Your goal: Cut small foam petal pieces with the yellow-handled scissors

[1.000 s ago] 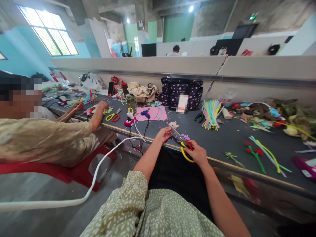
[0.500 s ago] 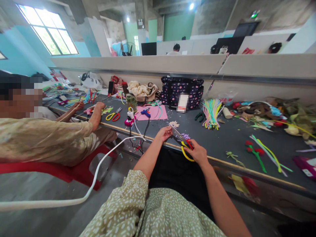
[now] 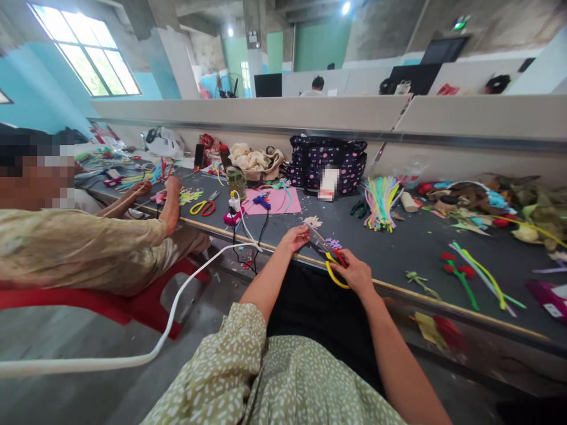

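Observation:
My right hand [image 3: 355, 273] is closed around the red and yellow handles of a pair of scissors [image 3: 331, 255] at the table's front edge. The blades point up and left, and their tips reach the fingers of my left hand [image 3: 295, 238]. Those fingers are pinched together; what they hold is too small to make out. Just beyond the blade tips lies a small heap of pale cut pieces [image 3: 312, 222]. Purple pieces [image 3: 334, 243] lie behind the scissors, partly covered by them.
A bundle of pipe cleaners [image 3: 381, 203] stands beyond my right hand, near dark-handled pliers [image 3: 358, 208]. A blue glue gun [image 3: 261, 202] rests on a pink sheet [image 3: 287, 203]. A white cable [image 3: 177, 301] crosses on the left, where a co-worker [image 3: 88, 248] sits.
My hands and the scissors stay nearly in place; the blades look slightly closer together. The co-worker's nearer hand has shifted a little.

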Tool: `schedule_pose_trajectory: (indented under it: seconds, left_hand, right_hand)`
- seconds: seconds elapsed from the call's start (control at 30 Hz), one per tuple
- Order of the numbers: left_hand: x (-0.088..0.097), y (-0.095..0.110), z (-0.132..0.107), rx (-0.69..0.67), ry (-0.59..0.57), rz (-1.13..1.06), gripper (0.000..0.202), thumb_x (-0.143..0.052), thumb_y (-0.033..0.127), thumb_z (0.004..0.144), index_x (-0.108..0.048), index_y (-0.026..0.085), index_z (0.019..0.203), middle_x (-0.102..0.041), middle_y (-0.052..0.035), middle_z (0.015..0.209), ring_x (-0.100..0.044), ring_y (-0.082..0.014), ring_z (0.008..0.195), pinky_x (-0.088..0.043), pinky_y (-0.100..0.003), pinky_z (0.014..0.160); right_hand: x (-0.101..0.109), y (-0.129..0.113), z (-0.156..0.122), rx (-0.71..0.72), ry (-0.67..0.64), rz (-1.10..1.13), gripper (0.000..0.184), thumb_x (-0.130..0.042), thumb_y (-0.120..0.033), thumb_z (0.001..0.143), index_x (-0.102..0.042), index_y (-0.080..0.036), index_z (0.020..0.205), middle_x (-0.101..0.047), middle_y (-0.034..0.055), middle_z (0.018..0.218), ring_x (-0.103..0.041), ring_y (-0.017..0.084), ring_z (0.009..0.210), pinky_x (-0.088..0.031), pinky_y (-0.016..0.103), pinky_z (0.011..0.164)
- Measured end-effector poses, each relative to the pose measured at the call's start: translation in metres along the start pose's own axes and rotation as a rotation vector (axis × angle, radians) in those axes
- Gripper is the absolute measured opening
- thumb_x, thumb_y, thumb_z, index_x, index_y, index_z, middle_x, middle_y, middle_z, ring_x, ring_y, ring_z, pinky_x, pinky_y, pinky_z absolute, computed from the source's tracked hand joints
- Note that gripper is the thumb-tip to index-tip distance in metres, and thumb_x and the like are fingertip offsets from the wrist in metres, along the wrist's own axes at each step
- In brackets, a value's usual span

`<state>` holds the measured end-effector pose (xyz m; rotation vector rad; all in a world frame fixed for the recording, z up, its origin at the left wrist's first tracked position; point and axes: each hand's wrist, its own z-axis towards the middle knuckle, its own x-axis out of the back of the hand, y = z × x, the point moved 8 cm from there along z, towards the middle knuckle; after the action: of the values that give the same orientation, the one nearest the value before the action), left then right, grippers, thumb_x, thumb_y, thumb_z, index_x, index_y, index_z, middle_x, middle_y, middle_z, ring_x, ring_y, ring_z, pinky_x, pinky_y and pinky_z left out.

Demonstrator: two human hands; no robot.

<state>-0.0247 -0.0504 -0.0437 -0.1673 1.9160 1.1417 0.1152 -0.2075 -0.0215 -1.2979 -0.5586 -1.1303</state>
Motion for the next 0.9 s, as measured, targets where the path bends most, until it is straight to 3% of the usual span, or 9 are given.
schedule_pose_trajectory:
  seconds: [0.23,0.6,0.9]
  left_hand:
    - [0.003,-0.001,0.001,-0.003,0.014,-0.018,0.010,-0.066,0.003,0.068,-0.060,0.010,0.074,-0.058,-0.0014,0.061,-0.053,-0.0079,0.057,-0.041,-0.021,0.057]
    - [0.003,-0.001,0.002,-0.003,0.007,0.014,0.012,-0.066,0.003,0.068,-0.059,0.009,0.075,-0.055,0.0007,0.058,-0.051,-0.0058,0.050,-0.041,-0.020,0.055]
    - [-0.002,0.000,0.000,0.013,0.004,0.007,0.015,-0.067,0.003,0.067,-0.059,0.009,0.077,-0.058,-0.0003,0.062,-0.054,-0.0066,0.055,-0.041,-0.021,0.055]
  right_hand:
    - [0.000,-0.001,0.000,0.026,0.009,0.013,0.049,-0.049,-0.065,0.074,-0.057,-0.028,0.106,-0.068,-0.0005,0.085,-0.063,0.020,0.077,-0.041,0.027,0.062]
    - [0.006,-0.010,-0.002,0.013,0.060,-0.162,0.048,-0.048,-0.063,0.076,-0.055,-0.029,0.108,-0.067,-0.0009,0.076,-0.062,0.020,0.066,-0.037,0.027,0.056]
    - [0.004,-0.006,-0.002,-0.001,0.025,-0.122,0.049,-0.048,-0.064,0.076,-0.056,-0.029,0.109,-0.067,-0.0011,0.078,-0.062,0.019,0.069,-0.037,0.026,0.056]
